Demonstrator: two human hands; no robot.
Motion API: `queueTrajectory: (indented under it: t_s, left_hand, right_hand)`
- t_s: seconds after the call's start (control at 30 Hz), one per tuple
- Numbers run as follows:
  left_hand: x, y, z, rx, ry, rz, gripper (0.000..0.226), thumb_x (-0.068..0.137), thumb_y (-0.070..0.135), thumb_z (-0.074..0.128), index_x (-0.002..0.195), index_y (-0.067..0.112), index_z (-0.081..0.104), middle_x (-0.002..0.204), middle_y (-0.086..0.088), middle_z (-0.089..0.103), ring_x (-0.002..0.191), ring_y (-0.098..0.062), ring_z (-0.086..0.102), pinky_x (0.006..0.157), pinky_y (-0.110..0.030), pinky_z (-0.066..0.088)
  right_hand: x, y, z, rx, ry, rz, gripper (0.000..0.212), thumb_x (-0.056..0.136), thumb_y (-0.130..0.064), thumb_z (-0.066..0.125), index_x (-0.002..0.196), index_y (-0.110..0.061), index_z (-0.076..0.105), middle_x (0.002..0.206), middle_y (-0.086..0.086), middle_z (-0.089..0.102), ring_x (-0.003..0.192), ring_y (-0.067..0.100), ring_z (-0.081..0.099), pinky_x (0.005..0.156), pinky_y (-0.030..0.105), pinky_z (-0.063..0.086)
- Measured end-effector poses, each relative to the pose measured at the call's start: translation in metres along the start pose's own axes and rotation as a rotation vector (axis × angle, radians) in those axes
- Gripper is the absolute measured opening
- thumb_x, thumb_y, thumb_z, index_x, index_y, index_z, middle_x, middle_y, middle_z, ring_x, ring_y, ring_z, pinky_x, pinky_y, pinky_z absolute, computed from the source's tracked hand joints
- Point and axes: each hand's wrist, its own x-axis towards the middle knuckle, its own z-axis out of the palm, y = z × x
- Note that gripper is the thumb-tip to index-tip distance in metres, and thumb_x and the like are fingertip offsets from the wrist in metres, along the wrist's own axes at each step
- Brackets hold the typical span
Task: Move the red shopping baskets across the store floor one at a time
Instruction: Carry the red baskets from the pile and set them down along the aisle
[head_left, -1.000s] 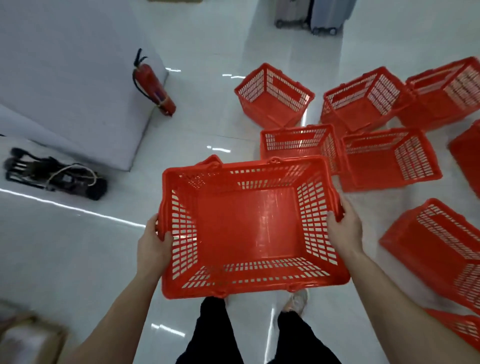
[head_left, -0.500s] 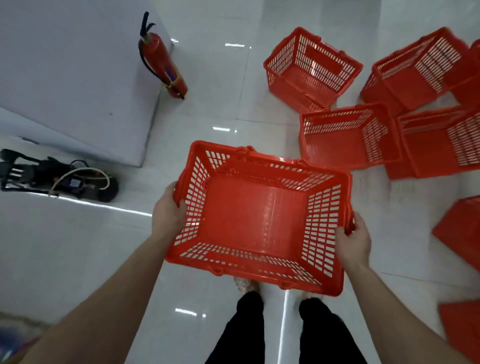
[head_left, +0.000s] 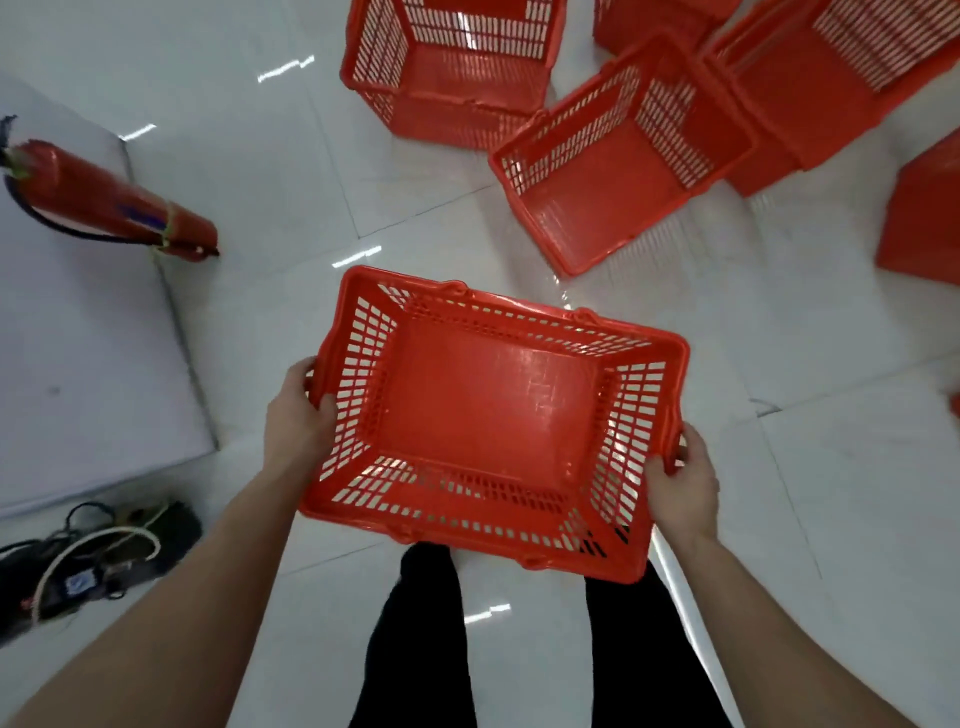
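Red basket (head_left: 493, 415) mouth-up, long axis crosswise, short ends clasped by left hand (head_left: 296, 421) and right hand (head_left: 683, 486)

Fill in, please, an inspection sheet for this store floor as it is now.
Surface: glossy white tile floor, light reflections.
Job's things: empty red basket held level above the floor; other red baskets on the floor beyond.
Clutter: fire extinguisher against a white block.
Grippers: left hand and right hand grip the basket's short ends.
Cables: black gear with a white cord, lower left.
Surroundings: nothing seen.
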Motion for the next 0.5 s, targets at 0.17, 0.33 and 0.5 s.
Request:
queueTrajectory:
  t_s: [0.17, 0.33, 0.5]
  left_hand:
    - [0.052, -0.021, 0.004, -0.004, -0.106, 0.077, 0.046, 0.095, 0.023, 0.055, 0.139, 0.025, 0.045, 0.123, -0.004, 0.066, 0.085, -0.013, 0.060, 0.071, -0.027, 0.047]
    - [0.088, -0.046, 0.020, 0.014, -0.321, 0.127, 0.062, 0.090, 0.046, 0.064, 0.143, 0.030, 0.036, 0.128, 0.001, 0.062, 0.083, -0.007, 0.062, 0.070, -0.028, 0.051]
    - [0.117, -0.064, 0.067, 0.023, -0.490, 0.143, 0.080, 0.082, 0.056, 0.070, 0.147, 0.029, 0.030, 0.132, 0.002, 0.058, 0.102, -0.022, 0.066, 0.080, -0.045, 0.055]
  right_hand:
    - [-0.040, 0.018, 0.049, 0.044, 0.096, 0.105, 0.041, 0.092, -0.025, 0.059, 0.129, -0.043, 0.051, 0.093, -0.030, 0.063, 0.083, -0.005, 0.064, 0.067, 0.020, 0.046]
    - [-0.048, 0.026, 0.088, 0.110, 0.196, 0.201, 0.045, 0.090, -0.028, 0.064, 0.131, -0.041, 0.051, 0.087, -0.037, 0.057, 0.077, -0.016, 0.057, 0.067, 0.011, 0.037]
    - [-0.015, 0.044, 0.120, 0.103, 0.122, 0.213, 0.055, 0.093, -0.031, 0.068, 0.142, -0.025, 0.045, 0.112, -0.012, 0.058, 0.099, 0.012, 0.057, 0.084, 0.027, 0.041]
